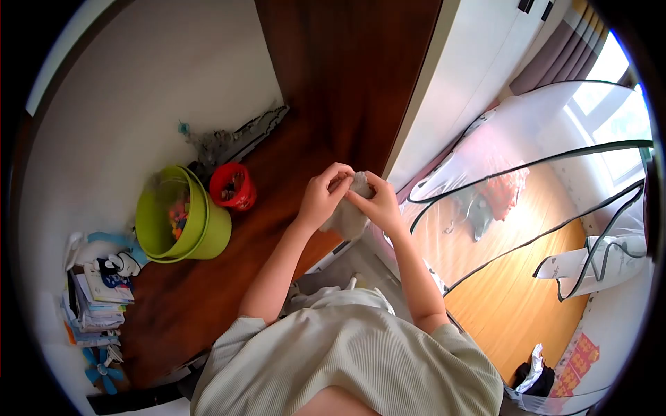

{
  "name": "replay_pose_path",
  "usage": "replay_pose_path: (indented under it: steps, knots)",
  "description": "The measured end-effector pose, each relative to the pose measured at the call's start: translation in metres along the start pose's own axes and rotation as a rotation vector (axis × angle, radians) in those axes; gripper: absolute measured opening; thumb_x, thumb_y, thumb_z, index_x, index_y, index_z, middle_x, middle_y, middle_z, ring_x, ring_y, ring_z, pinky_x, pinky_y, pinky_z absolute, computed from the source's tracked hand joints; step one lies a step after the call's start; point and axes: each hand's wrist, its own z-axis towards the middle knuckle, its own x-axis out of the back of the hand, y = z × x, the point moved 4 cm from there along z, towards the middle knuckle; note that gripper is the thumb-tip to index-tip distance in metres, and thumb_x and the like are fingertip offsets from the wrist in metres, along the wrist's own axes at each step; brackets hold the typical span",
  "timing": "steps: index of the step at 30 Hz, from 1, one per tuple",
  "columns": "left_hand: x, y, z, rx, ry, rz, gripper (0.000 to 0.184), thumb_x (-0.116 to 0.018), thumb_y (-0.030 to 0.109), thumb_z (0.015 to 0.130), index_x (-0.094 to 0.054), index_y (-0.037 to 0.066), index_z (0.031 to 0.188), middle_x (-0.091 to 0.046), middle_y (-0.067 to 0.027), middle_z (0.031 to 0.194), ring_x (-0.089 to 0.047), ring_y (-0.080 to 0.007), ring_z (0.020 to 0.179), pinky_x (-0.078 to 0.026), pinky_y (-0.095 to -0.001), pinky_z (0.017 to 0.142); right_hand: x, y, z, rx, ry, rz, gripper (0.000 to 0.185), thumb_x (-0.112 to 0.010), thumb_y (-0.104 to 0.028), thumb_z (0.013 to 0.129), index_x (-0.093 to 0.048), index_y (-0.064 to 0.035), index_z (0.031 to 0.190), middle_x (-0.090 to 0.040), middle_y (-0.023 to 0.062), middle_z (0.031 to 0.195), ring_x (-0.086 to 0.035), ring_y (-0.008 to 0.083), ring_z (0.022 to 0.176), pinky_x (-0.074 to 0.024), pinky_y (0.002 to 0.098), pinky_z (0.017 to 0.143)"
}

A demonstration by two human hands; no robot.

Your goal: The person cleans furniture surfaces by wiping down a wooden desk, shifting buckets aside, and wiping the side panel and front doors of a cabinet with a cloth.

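In front of my body, above the dark wooden surface, my left hand (327, 194) and my right hand (377, 204) are close together. Both pinch the upper edge of a limp, light grey cloth (347, 220), which hangs down between them. The fingers of each hand are closed on it. Its exact kind is unclear, since the hands cover part of it.
On the dark wooden surface (277, 243) stand nested green buckets (215, 236) with colourful small pieces inside, beside a red bucket (243, 197). A stack of books and papers (97, 305) lies at left. To the right, clear netting with dark edging (513, 260) encloses a wooden-looking floor.
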Motion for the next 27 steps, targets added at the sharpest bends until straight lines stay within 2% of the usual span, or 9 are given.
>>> replay_pose_path:
  steps: [5, 8, 14, 16, 19, 20, 23, 25, 27]
  knots:
    - [0.024, -0.018, 0.014, 0.045, -0.117, -0.071, 0.017, -0.068, 0.006, 0.083, -0.061, 0.003, 0.099, -0.061, -0.0003, 0.075, -0.055, -0.0052, 0.065, -0.046, -0.0224, 0.06, 0.0, -0.012, 0.011, -0.003, 0.161, -0.048, 0.023, -0.072, -0.018, 0.078, -0.059, 0.0015, 0.078, -0.049, 0.0113, 0.058, -0.038, 0.0131, 0.052, -0.0387, 0.0294, 0.049]
    - [0.041, -0.033, 0.015, 0.21, -0.393, -0.087, 0.016, -0.07, 0.008, 0.082, -0.066, 0.001, 0.096, -0.062, -0.0003, 0.078, -0.054, -0.0072, 0.062, -0.046, -0.0227, 0.06, 0.004, -0.024, 0.017, 0.057, 0.284, -0.136, 0.016, -0.07, -0.014, 0.078, -0.066, -0.0011, 0.087, -0.057, 0.0089, 0.062, -0.051, 0.0155, 0.053, -0.0424, 0.0293, 0.053]
    - [0.07, -0.02, 0.063, -0.378, -0.056, 0.523, 0.018, -0.068, 0.001, 0.076, -0.07, 0.003, 0.094, -0.062, -0.0024, 0.082, -0.052, -0.0113, 0.057, -0.044, -0.0238, 0.056, 0.026, -0.047, 0.027, 0.068, 0.486, -0.468, 0.014, -0.069, -0.012, 0.077, -0.068, -0.002, 0.088, -0.06, 0.0087, 0.066, -0.057, 0.0189, 0.055, -0.0446, 0.0294, 0.055]
    - [0.064, 0.011, 0.085, -0.259, -0.014, 0.412, 0.022, -0.067, -0.003, 0.074, -0.07, 0.005, 0.094, -0.061, -0.0022, 0.082, -0.051, -0.011, 0.055, -0.043, -0.0236, 0.054, 0.039, -0.044, 0.03, -0.034, 0.495, -0.408, 0.014, -0.065, -0.01, 0.082, -0.067, -0.0008, 0.093, -0.059, 0.0061, 0.06, -0.055, 0.0135, 0.051, -0.0433, 0.0262, 0.052]
    - [0.051, 0.035, 0.123, -0.133, -0.009, 0.063, 0.017, -0.06, -0.01, 0.075, -0.068, 0.001, 0.087, -0.059, -0.0033, 0.084, -0.055, -0.0092, 0.056, -0.044, -0.0212, 0.052, 0.056, -0.057, 0.043, -0.048, 0.469, 0.179, 0.018, -0.059, -0.009, 0.089, -0.063, 0.001, 0.103, -0.058, 0.0015, 0.057, -0.053, 0.0087, 0.051, -0.0417, 0.0234, 0.05]
    - [0.045, 0.042, 0.134, -0.095, 0.009, -0.109, 0.016, -0.059, -0.011, 0.076, -0.067, -0.001, 0.085, -0.059, -0.0041, 0.085, -0.057, -0.0097, 0.057, -0.044, -0.021, 0.053, 0.059, -0.069, 0.048, -0.017, 0.486, 0.231, 0.02, -0.05, -0.006, 0.095, -0.058, 0.0028, 0.111, -0.061, 0.002, 0.065, -0.059, 0.0082, 0.062, -0.0463, 0.0214, 0.057]
    - [0.026, 0.071, 0.165, -0.058, 0.1, -0.451, 0.012, -0.055, -0.011, 0.08, -0.062, -0.003, 0.085, -0.06, -0.0074, 0.088, -0.061, -0.0117, 0.063, -0.046, -0.0219, 0.054, 0.061, -0.097, 0.069, 0.306, 0.739, 0.322, 0.02, -0.048, -0.002, 0.094, -0.058, 0.0024, 0.112, -0.065, 0.0057, 0.077, -0.065, 0.0111, 0.077, -0.0505, 0.0222, 0.07]
    - [0.014, 0.081, 0.183, -0.091, 0.205, -0.581, 0.012, -0.056, -0.008, 0.082, -0.062, -0.001, 0.09, -0.064, -0.009, 0.084, -0.061, -0.0111, 0.065, -0.045, -0.022, 0.055, 0.061, -0.11, 0.079, 0.419, 0.842, 0.185, 0.031, -0.048, 0.003, 0.092, -0.049, 0.0022, 0.123, -0.065, 0.0138, 0.103, -0.065, 0.0178, 0.094, -0.0493, 0.0283, 0.086]
    - [0.001, 0.088, 0.194, -0.192, 0.295, -0.668, 0.026, -0.057, -0.01, 0.082, -0.053, 0.001, 0.105, -0.057, -0.0095, 0.099, -0.06, -0.0131, 0.077, -0.048, -0.0242, 0.065, 0.051, -0.114, 0.09, 0.658, 0.941, 0.028, 0.044, -0.052, 0.006, 0.087, -0.041, 0.001, 0.13, -0.061, 0.0179, 0.112, -0.063, 0.0249, 0.101, -0.0472, 0.0346, 0.091]
